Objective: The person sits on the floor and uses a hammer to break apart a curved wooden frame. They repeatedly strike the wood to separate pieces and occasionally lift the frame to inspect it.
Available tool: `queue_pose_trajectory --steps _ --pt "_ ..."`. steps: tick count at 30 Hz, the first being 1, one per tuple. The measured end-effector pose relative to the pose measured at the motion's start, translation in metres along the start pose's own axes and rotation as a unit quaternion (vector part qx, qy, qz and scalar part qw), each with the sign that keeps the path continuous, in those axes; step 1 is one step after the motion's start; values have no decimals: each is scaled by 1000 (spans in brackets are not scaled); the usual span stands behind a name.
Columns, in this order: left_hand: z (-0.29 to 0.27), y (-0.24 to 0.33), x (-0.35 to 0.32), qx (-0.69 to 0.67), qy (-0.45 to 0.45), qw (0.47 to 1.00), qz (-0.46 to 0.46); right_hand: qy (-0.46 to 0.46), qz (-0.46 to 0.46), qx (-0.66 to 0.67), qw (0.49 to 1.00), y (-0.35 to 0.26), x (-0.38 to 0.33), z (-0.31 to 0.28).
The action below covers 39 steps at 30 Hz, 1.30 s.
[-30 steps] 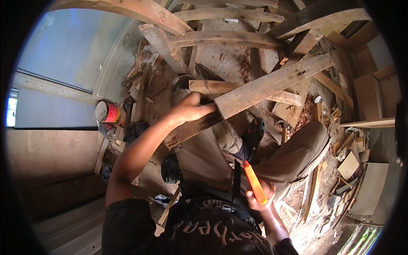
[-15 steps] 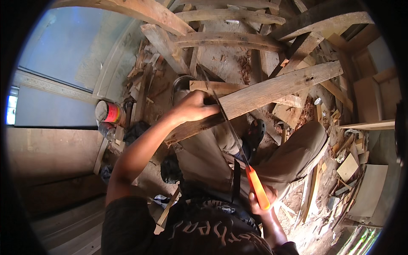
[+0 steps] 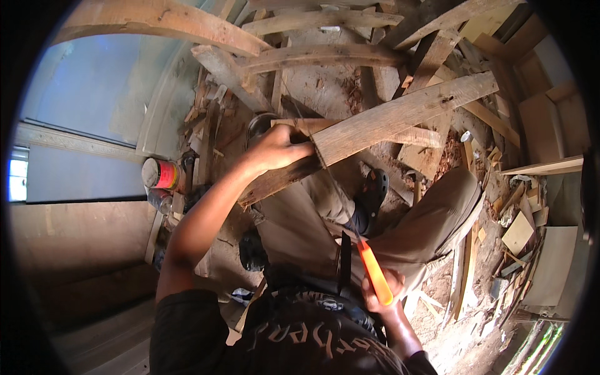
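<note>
My right hand point(image 3: 382, 290) is closed around the orange handle of a handsaw point(image 3: 374, 270), low in front of my body. Its thin, blurred blade slants up and away to the left, across a weathered wooden board point(image 3: 406, 112). The blade meets the board just right of my left hand point(image 3: 278, 149), which grips the board from above with its thumb toward the blade. The left end of the board slopes down under that hand over my leg, and the long end reaches up to the far right. The depth of the cut cannot be made out.
Curved timber beams point(image 3: 325, 56) form a frame at the far side. A tin can with a red and yellow label point(image 3: 164, 174) stands at the left. Wood offcuts point(image 3: 519, 232) litter the ground at the right. My dark shoe point(image 3: 373, 192) is below the board.
The view has shifted slightly, so the board and beams sit higher and further left. My right hand has drawn the saw a little toward me; the left keeps its grip.
</note>
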<state>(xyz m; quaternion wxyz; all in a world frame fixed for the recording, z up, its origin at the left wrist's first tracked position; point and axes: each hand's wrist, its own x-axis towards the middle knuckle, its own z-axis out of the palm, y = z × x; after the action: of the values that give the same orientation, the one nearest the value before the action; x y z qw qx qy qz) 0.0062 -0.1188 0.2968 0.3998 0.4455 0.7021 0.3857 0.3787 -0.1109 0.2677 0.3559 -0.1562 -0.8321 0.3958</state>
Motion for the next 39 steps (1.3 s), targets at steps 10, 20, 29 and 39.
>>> queue_pose_trajectory --steps 10,20,29,39 --pt "-7 -7 -5 10 -1 999 -33 -35 4 -35 999 5 0 0" --pt "13 -14 -18 7 9 1000 26 -12 -40 -63 997 1 0 8" --pt "19 -16 -3 16 13 1000 4 -31 -21 -107 994 6 1 10" --pt "12 -18 1 -28 -54 996 -70 -53 -9 -80 995 11 5 7"
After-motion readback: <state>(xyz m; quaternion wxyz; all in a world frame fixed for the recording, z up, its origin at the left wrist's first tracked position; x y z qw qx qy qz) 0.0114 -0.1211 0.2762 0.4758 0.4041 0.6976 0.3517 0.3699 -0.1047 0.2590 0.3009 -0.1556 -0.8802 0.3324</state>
